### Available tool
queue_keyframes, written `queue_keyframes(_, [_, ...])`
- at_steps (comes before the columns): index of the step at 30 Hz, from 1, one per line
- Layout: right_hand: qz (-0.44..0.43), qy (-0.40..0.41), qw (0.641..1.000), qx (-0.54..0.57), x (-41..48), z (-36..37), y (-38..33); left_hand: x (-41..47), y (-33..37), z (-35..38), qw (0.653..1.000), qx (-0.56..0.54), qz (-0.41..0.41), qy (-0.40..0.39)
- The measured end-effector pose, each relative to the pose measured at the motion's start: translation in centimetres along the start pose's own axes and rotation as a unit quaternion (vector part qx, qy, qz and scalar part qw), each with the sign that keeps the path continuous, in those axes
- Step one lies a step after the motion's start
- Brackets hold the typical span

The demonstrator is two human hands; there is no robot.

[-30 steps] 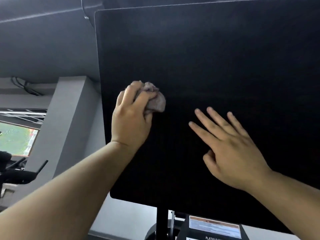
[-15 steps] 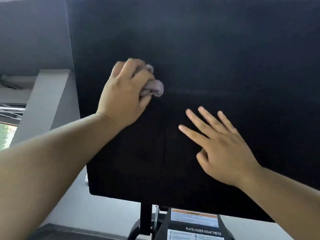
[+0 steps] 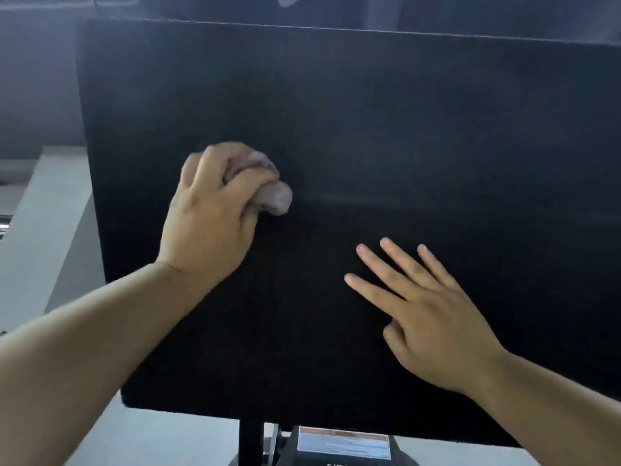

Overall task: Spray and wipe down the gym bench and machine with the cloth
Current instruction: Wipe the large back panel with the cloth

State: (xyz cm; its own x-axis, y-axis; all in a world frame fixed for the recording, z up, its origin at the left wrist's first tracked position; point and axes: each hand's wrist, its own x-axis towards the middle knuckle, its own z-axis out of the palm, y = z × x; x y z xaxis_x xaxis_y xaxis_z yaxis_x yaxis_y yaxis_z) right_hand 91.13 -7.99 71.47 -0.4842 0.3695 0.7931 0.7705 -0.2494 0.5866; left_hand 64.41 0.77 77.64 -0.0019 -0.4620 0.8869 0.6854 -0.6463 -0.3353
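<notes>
Two hands, one cloth, one black machine pad (image 3: 403, 129).
The left hand (image 3: 215, 223) curls around the single balled cloth (image 3: 274, 196), pressing it to the pad near its left edge. The right hand (image 3: 433, 317) rests flat with fingers spread, nearer the bottom edge. One label (image 3: 344, 443) shows below the pad.

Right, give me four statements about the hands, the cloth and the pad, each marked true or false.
1. The left hand grips a bunched cloth against the black pad. True.
2. The right hand holds a spray bottle. False: it holds nothing; its fingers are straight and spread.
3. The cloth is to the right of the right hand. False: it is to its left and higher.
4. A printed label shows below the pad's lower edge. True.
</notes>
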Motion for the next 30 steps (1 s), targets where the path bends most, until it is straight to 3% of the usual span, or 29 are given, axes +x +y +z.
queue_keyframes(2, [0.003,0.002,1.000,0.004,-0.2,0.1,0.1,1.1,0.5,0.7,1.000,0.002,-0.026,0.012])
queue_keyframes(5, [0.014,-0.003,1.000,0.013,-0.6,0.3,-0.1,-3.7,1.5,2.7,1.000,0.013,0.007,-0.022])
queue_keyframes(11, [0.009,-0.020,0.999,0.023,-1.0,0.0,0.1,-15.0,1.6,2.0,0.958,0.019,0.167,-0.230])
queue_keyframes(13, [0.007,-0.019,1.000,0.018,-1.1,0.1,0.2,-11.6,1.7,1.7,0.971,-0.015,0.142,-0.190])
queue_keyframes(16, [0.005,-0.009,1.000,0.011,-1.1,0.6,0.3,-2.3,2.1,1.2,0.999,-0.019,-0.003,-0.049])
queue_keyframes(19, [0.012,0.000,1.000,0.023,-1.1,0.8,0.1,0.9,2.1,1.6,0.999,0.019,-0.045,-0.012])
queue_keyframes(23, [0.021,-0.003,0.999,0.040,-1.8,1.1,-0.3,-6.8,2.9,4.6,0.997,0.045,0.038,-0.046])
queue_keyframes(26, [0.014,-0.022,0.999,0.040,-2.4,1.1,0.0,-13.5,3.2,4.9,0.985,0.045,0.111,-0.125])
queue_keyframes(28, [0.008,-0.035,0.999,0.036,-2.7,0.9,0.4,-14.6,2.7,4.2,0.967,0.043,0.178,-0.179])
queue_keyframes(30, [-0.002,-0.041,0.999,0.030,-2.8,0.8,0.9,-11.8,2.1,3.6,0.954,0.032,0.234,-0.187])
